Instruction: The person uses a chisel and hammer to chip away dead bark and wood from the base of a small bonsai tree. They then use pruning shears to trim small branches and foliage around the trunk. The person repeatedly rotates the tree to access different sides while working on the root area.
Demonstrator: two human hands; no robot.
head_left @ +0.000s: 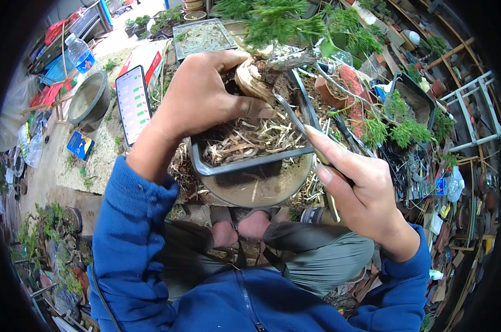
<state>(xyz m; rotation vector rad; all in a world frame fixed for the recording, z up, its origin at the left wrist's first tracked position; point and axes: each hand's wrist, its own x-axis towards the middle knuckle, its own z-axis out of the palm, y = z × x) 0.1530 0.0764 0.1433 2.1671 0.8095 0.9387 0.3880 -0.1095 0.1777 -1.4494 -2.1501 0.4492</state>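
Observation:
My left hand [206, 102] is closed around the pale, bare-wood base of a bonsai trunk [254, 83], thumb lying along its near side. The bonsai's green foliage [283, 25] spreads at the top. In my right hand [364, 191] is a slim carving tool [289, 113], its metal tip against or very near the trunk's lower right side; I cannot tell whether it cuts in. The tool's far end shows below my fingers. A dark rectangular plastic pot [253, 161] holds the tree, with curled wood shavings [250, 135] over its soil. Beneath the pot is a round turntable [259, 191].
Left of the pot a phone [133, 108] stands propped with its screen lit. Beyond it are a round grey pot [90, 98], a water bottle [80, 53] and a blue packet [81, 145]. A terracotta pot [329, 93] and juniper sprigs [408, 130] lie at right.

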